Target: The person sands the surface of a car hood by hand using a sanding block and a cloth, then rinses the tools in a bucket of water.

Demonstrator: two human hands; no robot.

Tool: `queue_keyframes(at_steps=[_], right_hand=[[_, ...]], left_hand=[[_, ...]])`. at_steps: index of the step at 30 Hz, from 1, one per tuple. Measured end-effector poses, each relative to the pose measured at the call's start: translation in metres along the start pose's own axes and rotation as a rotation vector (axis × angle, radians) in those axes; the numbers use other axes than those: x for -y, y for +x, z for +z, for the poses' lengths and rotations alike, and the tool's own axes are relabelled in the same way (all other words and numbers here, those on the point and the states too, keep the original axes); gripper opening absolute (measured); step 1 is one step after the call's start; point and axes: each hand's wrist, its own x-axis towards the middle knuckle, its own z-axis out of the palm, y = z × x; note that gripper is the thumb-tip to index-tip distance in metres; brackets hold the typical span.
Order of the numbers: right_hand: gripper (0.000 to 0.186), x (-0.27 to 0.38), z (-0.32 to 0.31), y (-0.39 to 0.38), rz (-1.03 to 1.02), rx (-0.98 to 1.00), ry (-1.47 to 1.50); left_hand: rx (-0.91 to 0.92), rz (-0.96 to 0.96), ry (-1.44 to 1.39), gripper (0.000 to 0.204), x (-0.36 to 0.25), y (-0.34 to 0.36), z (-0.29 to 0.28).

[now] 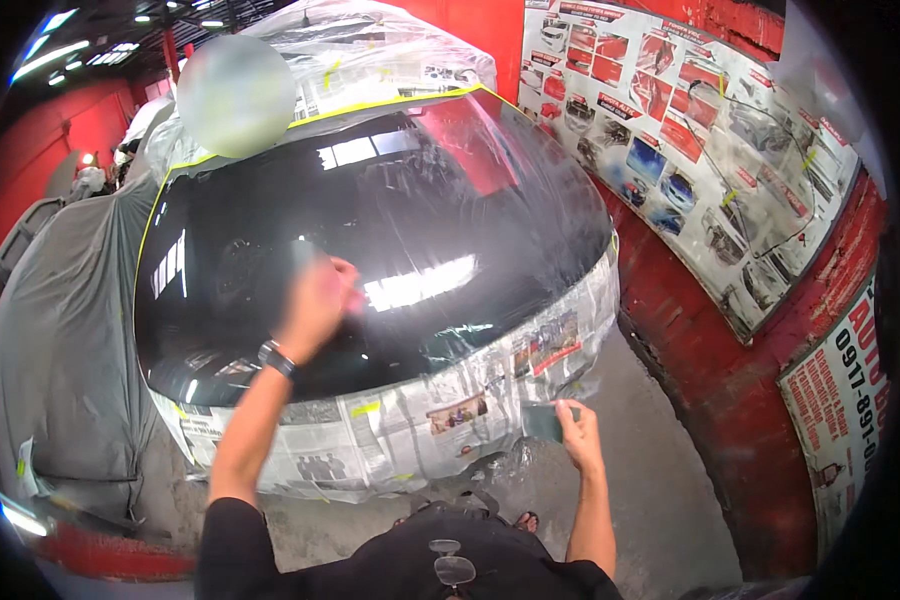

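Note:
A glossy black car panel (260, 215) lies before me, edged with yellow tape along its far and left sides. Over its near middle is my left hand (315, 300), smeared by motion, its fingers curled. Something grey and a bit of pink show at those fingers, too blurred to name. Lower on the right, my right hand (580, 440) is closed on the edge of a thin, dark grey rectangular sheet (542, 422). That sheet is in front of the newspaper masking (410, 425) along the panel's near edge.
Clear plastic film (400, 35) wraps the car beyond the panel. A grey cover (65, 330) drapes something at left. On the right, a red wall (670, 270) carries a photo board (680, 130), and a sign (840, 400) stands lower. Grey concrete floor (660, 500) lies between.

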Motion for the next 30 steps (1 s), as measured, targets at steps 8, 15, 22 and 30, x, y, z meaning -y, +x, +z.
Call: queue_keyframes(at_steps=[8, 15, 22, 30], right_hand=[[0.020, -0.019, -0.152, 0.004, -0.092, 0.223, -0.112], [0.043, -0.091, -0.250, 0.023, 0.075, -0.009, 0.125], [0.073, -0.198, -0.276, 0.036, -0.328, -0.152, -0.379], [0.045, -0.251, -0.338, 0.190, -0.094, -0.187, 0.055]], left_hand=[[0.799, -0.418, -0.500, 0.039, -0.130, -0.185, 0.328], [0.835, -0.753, -0.706, 0.034, -0.185, -0.210, 0.451], [0.363, -1.405, -1.436, 0.042, -0.149, -0.196, 0.593], [0.604, -1.254, -1.580, 0.033, -0.133, -0.141, 0.760]])
